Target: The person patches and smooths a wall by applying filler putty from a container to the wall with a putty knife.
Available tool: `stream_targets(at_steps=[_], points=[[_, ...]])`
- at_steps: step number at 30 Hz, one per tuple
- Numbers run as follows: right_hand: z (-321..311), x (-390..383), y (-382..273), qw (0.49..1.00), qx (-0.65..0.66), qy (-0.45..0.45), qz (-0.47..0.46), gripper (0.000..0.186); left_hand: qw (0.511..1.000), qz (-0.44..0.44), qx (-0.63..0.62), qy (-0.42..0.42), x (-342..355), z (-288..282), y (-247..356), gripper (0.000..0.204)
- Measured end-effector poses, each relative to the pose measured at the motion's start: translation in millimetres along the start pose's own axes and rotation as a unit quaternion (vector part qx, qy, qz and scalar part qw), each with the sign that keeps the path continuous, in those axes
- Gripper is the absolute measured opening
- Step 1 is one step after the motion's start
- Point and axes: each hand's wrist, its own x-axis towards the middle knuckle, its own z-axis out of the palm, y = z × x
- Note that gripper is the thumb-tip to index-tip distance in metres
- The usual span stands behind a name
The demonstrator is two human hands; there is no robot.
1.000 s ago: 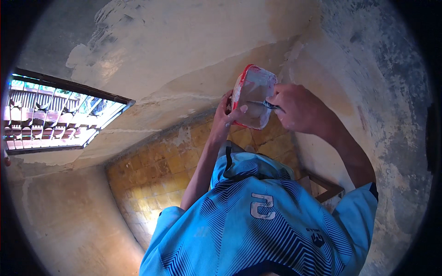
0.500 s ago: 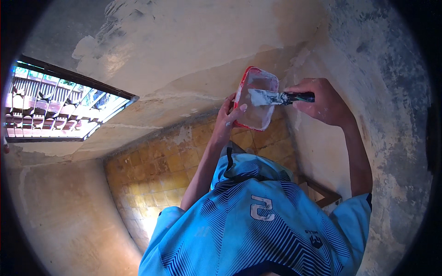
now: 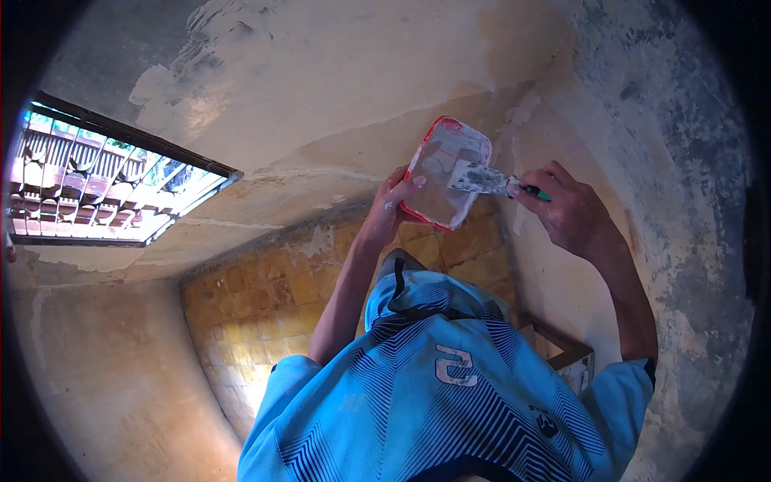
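Note:
My left hand (image 3: 391, 204) grips a shallow plastic tub (image 3: 463, 131) with a red rim by its left side, thumb over the edge. Whitish paste smears the tub's rim and inside. A putty knife (image 3: 482, 179) is in my right hand (image 3: 569, 210), its fingers closed around the dark and green handle. The wide blade, coated in white paste, lies over the tub's right side with its tip above the inside. Whether the blade touches the tub's bottom I cannot tell.
Patchy plastered walls rise ahead and on the right, the right wall (image 3: 683, 161) rough and grey. A barred window (image 3: 104, 181) is at left. Yellowish tiles (image 3: 281, 301) cover the floor below. A brown-edged wooden frame or box (image 3: 574, 353) stands by my right elbow.
My right hand has turned and shifted slightly right and down, so the putty knife's blade now slants and shows its flat face. The tub has tilted a little in my left hand.

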Motion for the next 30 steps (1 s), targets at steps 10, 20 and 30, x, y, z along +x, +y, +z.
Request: stream_targets(at_steps=[10,20,30], points=[[-22.6,-19.1,0.1,1.000,-0.008,0.015,0.022,0.035,0.997,-0.021,-0.070,0.012,2.1,-0.5,-1.4,0.070],[-36.2,-26.4,5.8,0.998,0.001,0.044,0.039,0.041,0.987,-0.036,-0.151,0.039,-1.1,0.4,-4.9,0.068],[-11.7,-3.5,16.0,0.795,0.532,0.056,0.287,0.039,0.995,-0.014,-0.094,0.010,-0.1,9.3,-12.2,0.069]])
